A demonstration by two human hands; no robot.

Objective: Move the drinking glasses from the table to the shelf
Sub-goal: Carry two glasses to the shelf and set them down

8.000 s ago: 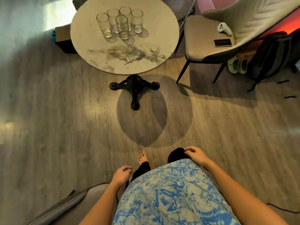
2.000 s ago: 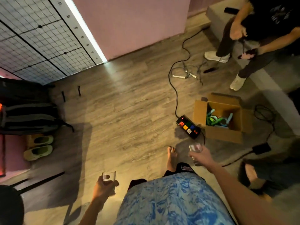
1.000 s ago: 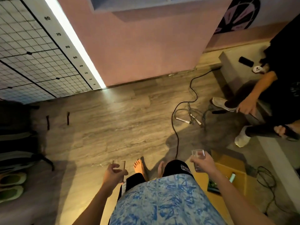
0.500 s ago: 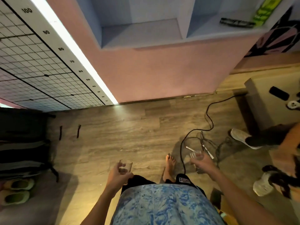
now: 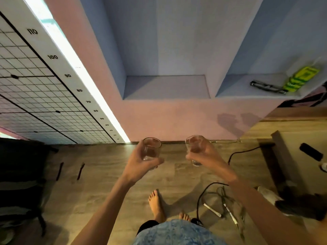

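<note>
Both glasses are up in front of the blue shelf, below its left cubby; left hand wraps one drinking glass, right hand wraps the other glass; thin, slick, breakable stuff, so hold mid-wall, not the rim.

We saw clear, glossy glass in the left glass and the right glass, both smooth-walled. The floor showed matt wood-grain planks. The shelf looked painted, matt and smooth in pale blue, and the wall below it matt pink, faintly rough. The grid board was smooth and white. The garment was printed blue cloth, the cable black and plastic-sheathed, the green packet shiny plastic.
</note>
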